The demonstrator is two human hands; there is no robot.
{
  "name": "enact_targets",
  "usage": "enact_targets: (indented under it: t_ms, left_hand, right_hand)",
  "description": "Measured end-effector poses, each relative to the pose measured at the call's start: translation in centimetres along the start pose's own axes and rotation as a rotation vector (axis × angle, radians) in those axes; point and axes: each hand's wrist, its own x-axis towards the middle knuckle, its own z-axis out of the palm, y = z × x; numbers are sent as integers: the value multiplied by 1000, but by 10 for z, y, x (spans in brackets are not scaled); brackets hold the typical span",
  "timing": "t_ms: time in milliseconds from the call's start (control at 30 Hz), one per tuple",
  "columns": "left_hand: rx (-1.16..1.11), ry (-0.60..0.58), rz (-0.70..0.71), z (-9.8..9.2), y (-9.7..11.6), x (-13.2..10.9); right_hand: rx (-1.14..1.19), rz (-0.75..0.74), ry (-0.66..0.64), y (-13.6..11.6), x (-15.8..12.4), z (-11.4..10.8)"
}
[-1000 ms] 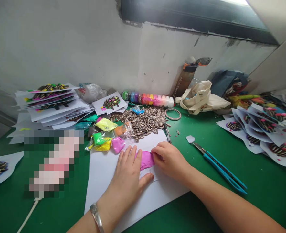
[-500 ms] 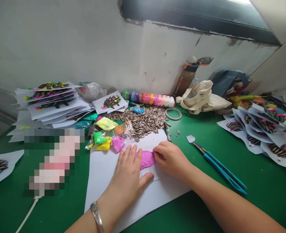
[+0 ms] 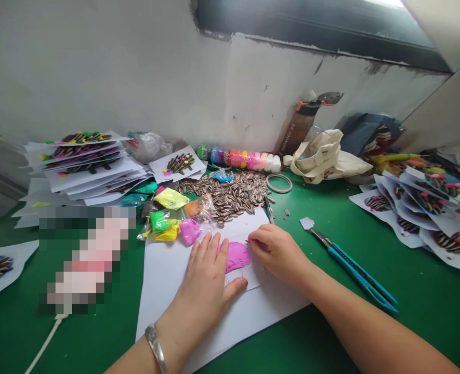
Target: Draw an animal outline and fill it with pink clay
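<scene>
A flat patch of pink clay (image 3: pixel 237 257) lies on a white paper (image 3: pixel 167 291) with thin drawn lines below the patch. My left hand (image 3: pixel 210 275) rests flat on the paper with its fingers spread, covering the left part of the clay. Just right of the clay, my right hand (image 3: pixel 276 249) is closed in a pinch. A small dark tip sticks out from its fingers, looking like a sunflower seed; most of it is hidden. Behind the paper spreads a heap of striped sunflower seeds (image 3: pixel 233 192).
Bagged clay (image 3: pixel 171 197) lies left of the seeds, beside a stack of seed pictures (image 3: pixel 85 171). To the right are a blue utility knife (image 3: pixel 354 270), a tape ring (image 3: pixel 279 183) and more seed pictures (image 3: pixel 428 202). A bottle (image 3: pixel 298 127) and cloth bag (image 3: pixel 327 158) stand behind.
My right hand has drawn back slightly to the right, off the clay's edge, and the dark tip in its fingers now shows. My left hand has stayed in place.
</scene>
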Motion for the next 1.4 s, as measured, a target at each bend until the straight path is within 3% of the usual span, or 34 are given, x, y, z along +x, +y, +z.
enact_targets:
  t_ms: [133,300,533,767,933,1067,1400]
  left_hand:
    - [-7,-6,-5,-1,1,0]
    - [-7,-21,-6,-2,1,0]
    - [-10,-9,-3,-3,2,0]
    - [-35,9,-5,-2,1,0]
    - [-28,-7,-9,-3,1,1]
    - [-15,-8,-8,-3,1,1]
    - [-21,3,-7,-3,1,0]
  right_hand:
    - [-24,-59,16,4,2,4]
    - [-214,-228,-70,3,2,5]
    - [-340,-325,-164,0,1,0]
    - [-250,-270,-129,3,1,0]
    - [-327,-337,-148,3,-1,-1]
    - [-280,-307,-132,4,0,0]
    - [-201,-280,-187,3,1,-9]
